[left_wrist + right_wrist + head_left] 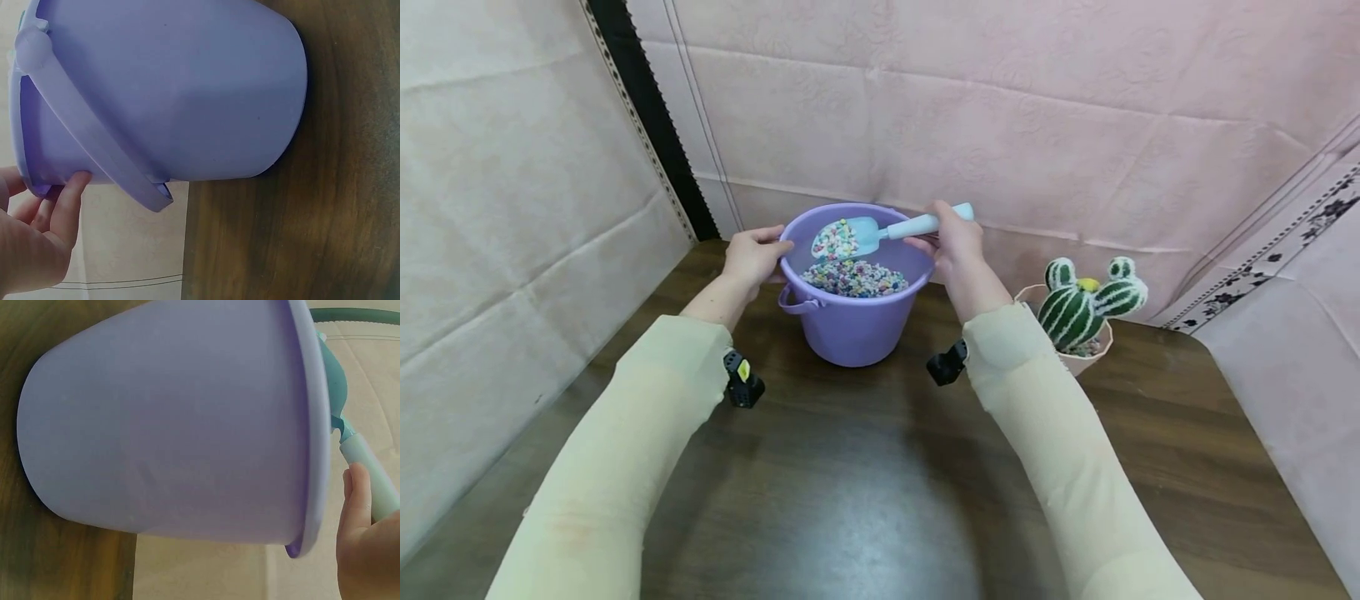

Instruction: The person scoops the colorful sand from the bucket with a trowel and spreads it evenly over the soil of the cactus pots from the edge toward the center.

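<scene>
A purple bucket (pixel 854 332) stands upright on the table, holding a bed of small multicoloured pebbles (pixel 857 279). My left hand (pixel 752 258) grips its rim on the left side, thumb over the edge and fingers beneath the lip; the left wrist view shows that hand (pixel 37 237) at the rim near the hanging handle (pixel 94 131). In my right hand (pixel 957 242) is the pale handle of a light blue scoop (pixel 867 235), held over the bucket's mouth. Pastel pebbles (pixel 835 240) lie in the scoop's blade. From the right wrist, the scoop (pixel 336 381) shows beyond the rim.
To the right, beside my right forearm, a knitted cactus (pixel 1071 317) sits in a pale pot (pixel 1086 360). The dark wooden table (pixel 835 467) meets cloth-covered walls (pixel 970 100) at the back and sides. Small black cameras (pixel 743 385) are strapped at both wrists.
</scene>
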`<action>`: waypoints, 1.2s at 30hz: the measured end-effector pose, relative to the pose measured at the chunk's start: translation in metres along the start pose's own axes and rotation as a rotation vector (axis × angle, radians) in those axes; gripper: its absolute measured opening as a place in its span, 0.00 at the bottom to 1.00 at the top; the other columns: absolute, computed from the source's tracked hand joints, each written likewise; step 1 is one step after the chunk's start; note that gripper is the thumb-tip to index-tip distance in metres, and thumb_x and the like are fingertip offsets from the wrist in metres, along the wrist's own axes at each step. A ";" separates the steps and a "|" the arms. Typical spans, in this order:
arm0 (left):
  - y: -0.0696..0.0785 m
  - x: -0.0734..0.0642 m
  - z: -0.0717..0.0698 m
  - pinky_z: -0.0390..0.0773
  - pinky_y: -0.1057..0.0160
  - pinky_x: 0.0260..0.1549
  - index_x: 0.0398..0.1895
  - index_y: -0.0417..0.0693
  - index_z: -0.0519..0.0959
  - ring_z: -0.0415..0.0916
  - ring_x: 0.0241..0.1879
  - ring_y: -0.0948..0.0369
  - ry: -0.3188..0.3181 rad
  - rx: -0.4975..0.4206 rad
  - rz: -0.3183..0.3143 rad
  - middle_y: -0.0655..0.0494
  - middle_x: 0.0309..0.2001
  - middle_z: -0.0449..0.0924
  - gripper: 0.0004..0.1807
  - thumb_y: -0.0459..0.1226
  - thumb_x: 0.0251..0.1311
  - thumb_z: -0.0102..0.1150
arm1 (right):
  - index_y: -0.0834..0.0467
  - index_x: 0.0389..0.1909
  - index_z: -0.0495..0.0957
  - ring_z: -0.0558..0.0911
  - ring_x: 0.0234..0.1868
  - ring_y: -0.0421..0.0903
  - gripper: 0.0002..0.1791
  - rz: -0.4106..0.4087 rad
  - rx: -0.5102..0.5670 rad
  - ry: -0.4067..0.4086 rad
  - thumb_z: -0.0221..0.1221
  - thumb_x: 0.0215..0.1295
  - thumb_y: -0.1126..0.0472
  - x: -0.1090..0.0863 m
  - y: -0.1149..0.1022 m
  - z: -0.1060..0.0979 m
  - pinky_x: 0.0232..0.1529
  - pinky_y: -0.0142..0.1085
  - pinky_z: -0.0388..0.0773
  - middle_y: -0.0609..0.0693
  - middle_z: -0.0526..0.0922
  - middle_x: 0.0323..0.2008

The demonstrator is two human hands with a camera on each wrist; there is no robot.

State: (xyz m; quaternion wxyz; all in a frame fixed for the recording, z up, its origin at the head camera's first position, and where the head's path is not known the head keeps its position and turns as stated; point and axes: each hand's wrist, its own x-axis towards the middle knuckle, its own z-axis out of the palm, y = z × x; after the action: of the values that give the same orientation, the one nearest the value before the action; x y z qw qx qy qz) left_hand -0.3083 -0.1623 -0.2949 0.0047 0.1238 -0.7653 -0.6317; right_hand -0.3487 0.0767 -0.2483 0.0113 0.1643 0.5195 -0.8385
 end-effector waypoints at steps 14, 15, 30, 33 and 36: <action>0.010 -0.004 0.005 0.74 0.66 0.57 0.63 0.45 0.69 0.72 0.59 0.57 0.263 0.050 0.107 0.47 0.61 0.72 0.26 0.41 0.62 0.54 | 0.59 0.37 0.67 0.81 0.32 0.49 0.05 0.016 0.024 0.018 0.52 0.62 0.66 -0.004 -0.037 -0.020 0.34 0.36 0.85 0.56 0.75 0.34; 0.012 -0.004 0.006 0.74 0.67 0.57 0.63 0.45 0.69 0.72 0.59 0.57 0.278 0.043 0.121 0.48 0.61 0.73 0.26 0.41 0.62 0.55 | 0.59 0.37 0.67 0.81 0.32 0.49 0.05 0.016 0.025 0.019 0.53 0.62 0.66 -0.005 -0.039 -0.022 0.34 0.36 0.85 0.56 0.75 0.34; 0.039 -0.010 0.037 0.81 0.63 0.49 0.59 0.43 0.72 0.77 0.44 0.63 0.134 -0.169 0.234 0.45 0.56 0.76 0.23 0.36 0.60 0.58 | 0.57 0.34 0.68 0.81 0.43 0.49 0.06 0.094 0.199 0.094 0.56 0.60 0.66 -0.001 -0.085 -0.065 0.29 0.41 0.85 0.54 0.74 0.37; 0.043 -0.012 0.047 0.82 0.65 0.46 0.59 0.43 0.72 0.77 0.39 0.66 0.090 -0.175 0.240 0.44 0.55 0.77 0.23 0.36 0.60 0.58 | 0.57 0.33 0.68 0.81 0.40 0.49 0.06 0.101 0.229 0.103 0.57 0.60 0.66 -0.001 -0.096 -0.076 0.30 0.42 0.85 0.54 0.74 0.36; 0.046 -0.014 0.057 0.81 0.63 0.47 0.59 0.42 0.72 0.78 0.40 0.64 0.043 -0.191 0.238 0.43 0.56 0.76 0.23 0.35 0.60 0.58 | 0.57 0.33 0.68 0.81 0.40 0.49 0.07 0.106 0.259 0.115 0.57 0.60 0.66 -0.001 -0.105 -0.087 0.35 0.43 0.84 0.53 0.74 0.36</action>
State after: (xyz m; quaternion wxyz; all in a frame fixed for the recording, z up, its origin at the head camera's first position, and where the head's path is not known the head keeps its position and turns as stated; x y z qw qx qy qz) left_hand -0.3127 -0.0962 -0.2596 0.1074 0.0445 -0.7107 -0.6938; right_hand -0.3449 0.2008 -0.1919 0.0047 0.2393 0.3972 -0.8860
